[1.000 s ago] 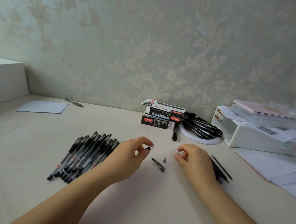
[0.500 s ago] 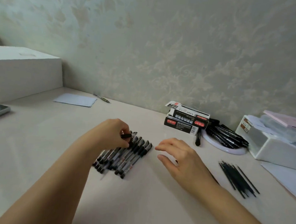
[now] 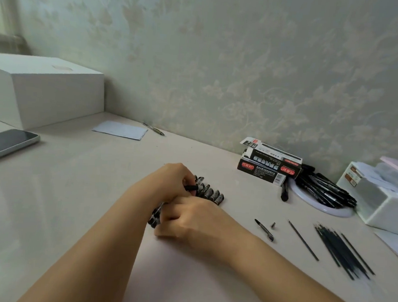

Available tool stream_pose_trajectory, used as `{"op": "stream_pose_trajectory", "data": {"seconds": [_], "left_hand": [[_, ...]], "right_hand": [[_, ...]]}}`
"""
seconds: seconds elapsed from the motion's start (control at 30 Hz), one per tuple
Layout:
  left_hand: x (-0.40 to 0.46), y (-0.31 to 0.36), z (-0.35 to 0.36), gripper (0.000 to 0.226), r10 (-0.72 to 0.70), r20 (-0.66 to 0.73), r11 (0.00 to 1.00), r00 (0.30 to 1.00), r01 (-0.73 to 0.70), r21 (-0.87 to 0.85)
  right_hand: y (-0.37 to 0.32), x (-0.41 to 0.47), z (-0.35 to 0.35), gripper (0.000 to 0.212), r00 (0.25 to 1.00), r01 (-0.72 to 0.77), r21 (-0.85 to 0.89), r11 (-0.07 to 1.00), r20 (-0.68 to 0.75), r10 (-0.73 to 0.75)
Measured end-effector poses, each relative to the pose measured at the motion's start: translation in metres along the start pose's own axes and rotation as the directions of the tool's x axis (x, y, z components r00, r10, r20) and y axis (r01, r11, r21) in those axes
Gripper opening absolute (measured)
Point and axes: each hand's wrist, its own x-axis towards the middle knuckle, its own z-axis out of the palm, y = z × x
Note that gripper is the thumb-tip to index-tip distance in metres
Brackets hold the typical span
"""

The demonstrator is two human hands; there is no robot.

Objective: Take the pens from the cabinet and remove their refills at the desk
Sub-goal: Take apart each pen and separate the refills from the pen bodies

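A row of black pens (image 3: 210, 193) lies on the desk (image 3: 73, 189), partly hidden under my hands. My left hand (image 3: 173, 181) grips the capped end of one black pen (image 3: 191, 187) at the row's far side. Just in front of it, my right hand (image 3: 189, 218) lies across the row with its fingers curled round the same pen's barrel. To the right lie a loose pen cap (image 3: 264, 229), a small pen tip (image 3: 273, 225), a single refill (image 3: 303, 240) and a pile of several refills (image 3: 343, 251).
Two stacked pen boxes (image 3: 270, 164) stand by the wall, beside a round white dish (image 3: 330, 210) of black pens and a white organiser (image 3: 383, 201). At the left are a white box (image 3: 42, 88), a phone (image 3: 7, 144), a paper sheet (image 3: 120, 130) and a pen (image 3: 153, 128).
My left hand moved from the desk's middle to the pen row and took hold of a pen. My right hand followed left and closed over the row. The camera turned left.
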Motion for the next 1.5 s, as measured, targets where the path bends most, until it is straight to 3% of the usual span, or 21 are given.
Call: {"op": "stream_pose_trajectory", "data": {"seconds": [0.23, 0.37, 0.57, 0.7, 0.77, 0.83, 0.93, 1.0, 1.13, 1.23, 1.33, 1.4, 1.5], "left_hand": [[0.000, 0.000, 0.000, 0.006, -0.017, 0.019, 0.999, 1.000, 0.018, -0.038], [0.000, 0.001, 0.002, 0.008, -0.021, 0.035, 0.998, 0.999, 0.022, -0.051], [0.000, -0.001, 0.000, 0.008, -0.007, 0.056, 0.998, 0.998, 0.011, -0.066], [0.001, -0.001, 0.000, 0.010, -0.004, 0.050, 1.000, 0.999, 0.004, -0.001], [0.001, 0.001, 0.002, 0.018, 0.022, 0.034, 0.998, 0.999, -0.023, 0.057], [0.000, 0.006, 0.005, 0.027, 0.040, -0.012, 0.998, 0.999, -0.040, 0.052], [0.001, 0.019, 0.009, 0.007, 0.060, -0.089, 0.998, 0.994, -0.062, -0.011], [0.000, 0.032, 0.013, 0.007, 0.047, -0.160, 0.995, 0.986, -0.061, -0.079], [-0.007, 0.066, 0.031, 0.019, -0.026, -0.247, 0.952, 0.969, -0.051, -0.301], [-0.013, 0.086, 0.046, 0.028, -0.057, -0.018, 0.823, 0.998, 0.037, -0.567], [-0.017, 0.094, 0.055, 0.030, -0.090, 0.176, 0.561, 0.980, 0.196, -0.804], [-0.016, 0.095, 0.056, 0.028, -0.096, 0.245, 0.446, 0.965, 0.261, -0.856], [-0.016, 0.094, 0.056, 0.028, -0.073, 0.331, 0.374, 0.941, 0.333, -0.865]], "right_hand": [[-0.007, 0.010, 0.005, 0.007, 0.997, 0.075, -0.149, 0.986, 0.009, -0.074], [-0.009, 0.010, 0.007, 0.024, 0.984, 0.175, -0.253, 0.951, 0.062, -0.165], [-0.013, -0.001, 0.000, 0.021, 0.972, 0.166, -0.134, 0.977, -0.143, -0.184], [-0.008, -0.018, -0.014, 0.014, 0.964, -0.060, 0.203, 0.977, -0.243, 0.109], [-0.005, -0.028, -0.018, 0.007, 0.848, -0.154, 0.488, 0.859, -0.381, 0.368], [0.002, -0.039, -0.019, 0.001, 0.662, -0.185, 0.668, 0.721, -0.457, 0.594], [0.019, -0.066, -0.019, 0.002, 0.430, -0.244, 0.724, 0.645, -0.516, 0.741], [0.024, -0.085, -0.019, 0.002, 0.385, -0.321, 0.683, 0.656, -0.539, 0.750], [0.020, -0.111, -0.020, 0.014, 0.463, -0.470, 0.542, 0.696, -0.520, 0.718], [0.016, -0.123, -0.019, 0.012, 0.592, -0.532, 0.402, 0.745, -0.453, 0.667], [0.014, -0.128, -0.017, 0.016, 0.684, -0.512, 0.263, 0.818, -0.452, 0.573], [0.016, -0.131, -0.014, 0.013, 0.752, -0.481, 0.140, 0.865, -0.442, 0.490], [0.021, -0.133, -0.008, 0.015, 0.821, -0.441, -0.008, 0.898, -0.406, 0.400]]}}
